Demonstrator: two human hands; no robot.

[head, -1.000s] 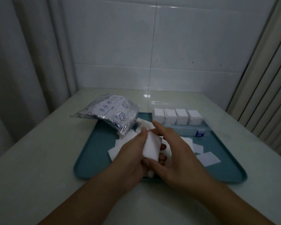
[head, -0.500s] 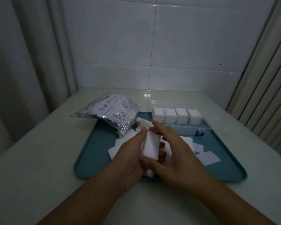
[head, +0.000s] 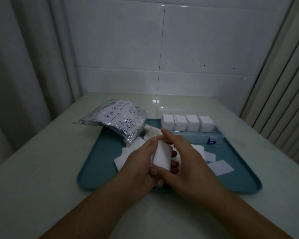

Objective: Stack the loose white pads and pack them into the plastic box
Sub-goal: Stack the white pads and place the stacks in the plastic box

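Observation:
Over the near middle of the teal tray (head: 100,163), both hands hold a small stack of white pads (head: 162,156) on edge. My left hand (head: 138,163) grips its left side, and my right hand (head: 185,157) cups the right side and top. Loose white pads (head: 220,167) lie flat on the tray to the right, and more (head: 123,160) lie partly hidden under my hands. The clear plastic box (head: 197,135) stands at the tray's far right, holding several stacks of pads (head: 188,122) in a row.
A crinkled silver bag (head: 117,120) with blue print lies open across the tray's far-left corner. The tray rests on a pale table (head: 41,169) against a tiled wall, with curtains on the left and vertical slats on the right.
The pad stack between my hands has tilted more upright and been squared slightly. Both hands stayed in nearly the same place over the tray.

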